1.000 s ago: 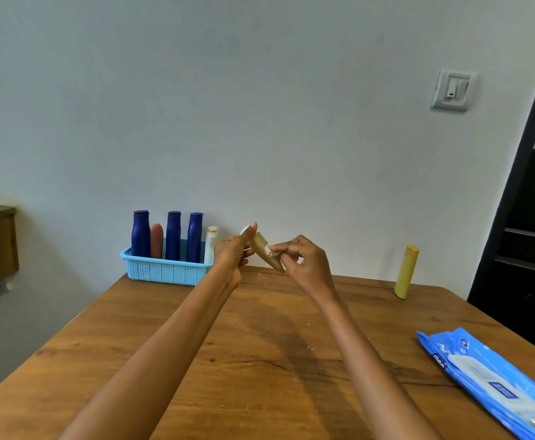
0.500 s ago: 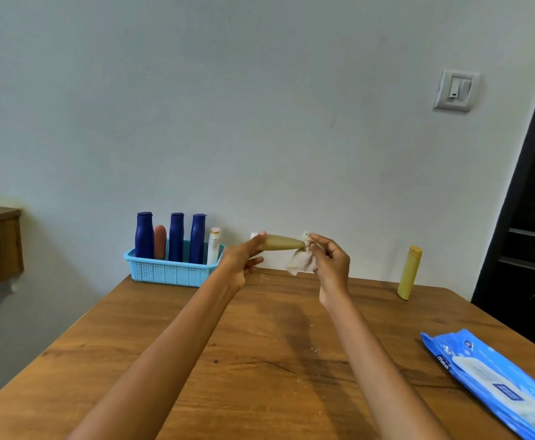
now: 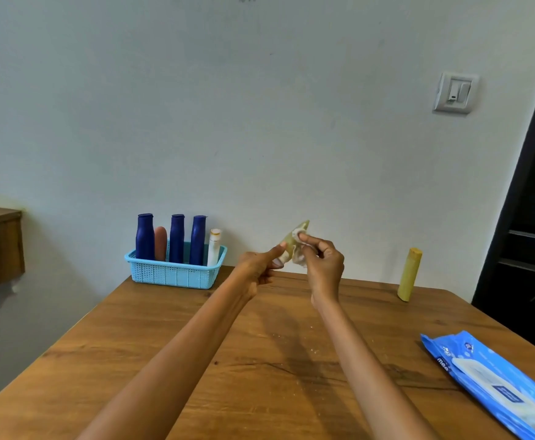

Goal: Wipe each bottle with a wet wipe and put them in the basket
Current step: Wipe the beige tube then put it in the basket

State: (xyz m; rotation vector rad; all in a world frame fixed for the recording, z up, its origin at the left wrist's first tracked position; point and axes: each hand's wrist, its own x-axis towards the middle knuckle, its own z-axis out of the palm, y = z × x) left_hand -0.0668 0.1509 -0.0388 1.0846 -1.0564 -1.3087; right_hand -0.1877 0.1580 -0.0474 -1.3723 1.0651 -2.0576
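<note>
We work over the table [image 3: 260,360]; the basket [image 3: 177,273] sits far left, nearer our left hand [image 3: 256,265]. That hand pinches the cap end of the tube [image 3: 291,244], which tilts up and right. Our right hand [image 3: 321,265] pinches the wipe [image 3: 299,257] against it. One yellow bottle [image 3: 409,274] waits far right.

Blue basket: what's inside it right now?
The blue basket holds three dark blue bottles, a pinkish-brown bottle and a white bottle, all upright. Their lower parts and the basket floor are hidden behind its wall.
</note>
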